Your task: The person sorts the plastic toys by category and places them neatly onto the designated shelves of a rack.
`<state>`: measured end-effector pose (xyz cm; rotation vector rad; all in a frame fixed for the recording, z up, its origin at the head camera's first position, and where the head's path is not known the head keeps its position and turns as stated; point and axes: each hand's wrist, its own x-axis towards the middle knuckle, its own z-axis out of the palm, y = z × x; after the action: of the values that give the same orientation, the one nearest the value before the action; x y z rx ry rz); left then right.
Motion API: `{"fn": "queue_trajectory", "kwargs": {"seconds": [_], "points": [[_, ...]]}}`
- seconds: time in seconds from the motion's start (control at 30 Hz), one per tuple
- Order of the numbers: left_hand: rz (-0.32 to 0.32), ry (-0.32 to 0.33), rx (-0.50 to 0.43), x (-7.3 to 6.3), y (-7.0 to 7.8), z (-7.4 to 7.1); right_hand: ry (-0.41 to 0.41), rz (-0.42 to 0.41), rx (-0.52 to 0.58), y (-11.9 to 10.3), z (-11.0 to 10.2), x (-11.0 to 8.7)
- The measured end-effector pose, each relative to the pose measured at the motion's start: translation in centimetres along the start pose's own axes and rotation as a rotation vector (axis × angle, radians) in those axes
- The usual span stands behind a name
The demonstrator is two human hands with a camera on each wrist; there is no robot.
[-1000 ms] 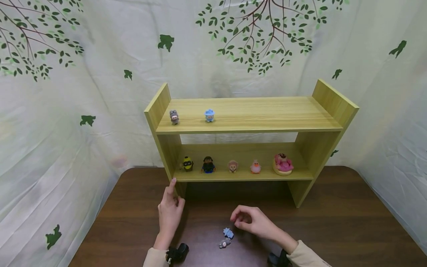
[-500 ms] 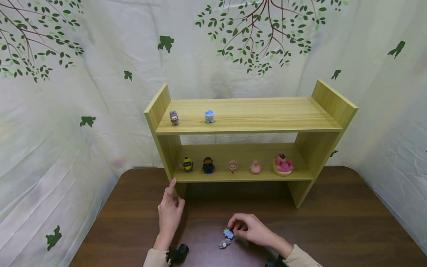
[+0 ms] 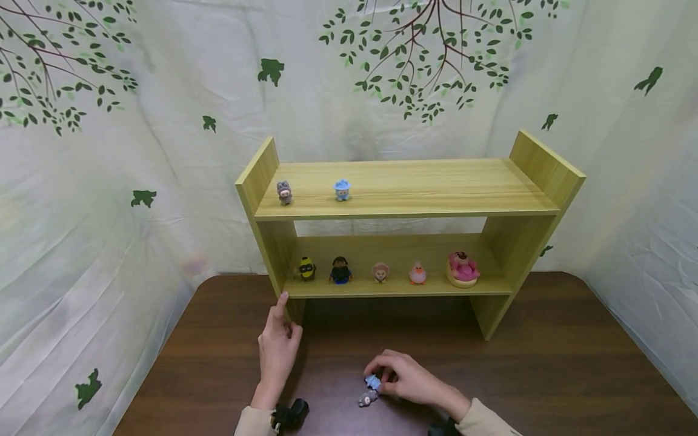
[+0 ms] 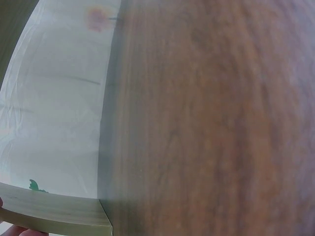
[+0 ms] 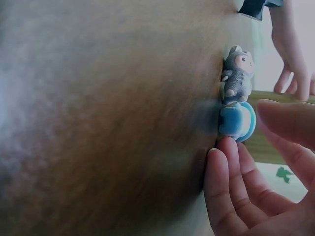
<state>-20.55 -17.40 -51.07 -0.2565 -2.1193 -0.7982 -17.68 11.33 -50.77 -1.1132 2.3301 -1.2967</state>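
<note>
My right hand (image 3: 406, 378) has its thumb and fingers about a small blue-hatted figurine (image 3: 373, 381) lying on the table. In the right wrist view the fingertips (image 5: 227, 147) meet one side of the blue figurine (image 5: 236, 121), and the thumb is close against its hat. Touching it lies a grey eared figurine (image 5: 237, 76), on its back with the pale face up. My left hand (image 3: 278, 348) grips the front edge of the wooden shelf's left side panel (image 3: 263, 251); the left wrist view shows fingertips on both sides of that panel (image 4: 59, 221).
On the upper board of the shelf (image 3: 425, 184) stand a grey figurine (image 3: 284, 192) and a blue-hatted figurine (image 3: 342, 190). Several others line the lower board, from a yellow-and-black one (image 3: 306, 269) to a pink bear (image 3: 462, 269). A leaf-printed curtain hangs behind the brown table (image 3: 545, 375).
My right hand has moved left and down to the blue figurine, and its thumb and fingers have closed about it. The left hand has stayed on the side panel.
</note>
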Motion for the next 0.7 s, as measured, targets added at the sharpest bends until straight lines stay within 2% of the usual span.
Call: {"fn": "queue_trajectory", "kwargs": {"seconds": [0.23, 0.7], "points": [[-0.002, -0.011, -0.004, -0.10, -0.06, -0.05, -0.036, 0.061, -0.026, -0.36, 0.08, 0.28], [0.007, 0.008, -0.003, -0.03, 0.10, 0.04, -0.042, 0.061, -0.090, -0.29, 0.09, 0.42]]}}
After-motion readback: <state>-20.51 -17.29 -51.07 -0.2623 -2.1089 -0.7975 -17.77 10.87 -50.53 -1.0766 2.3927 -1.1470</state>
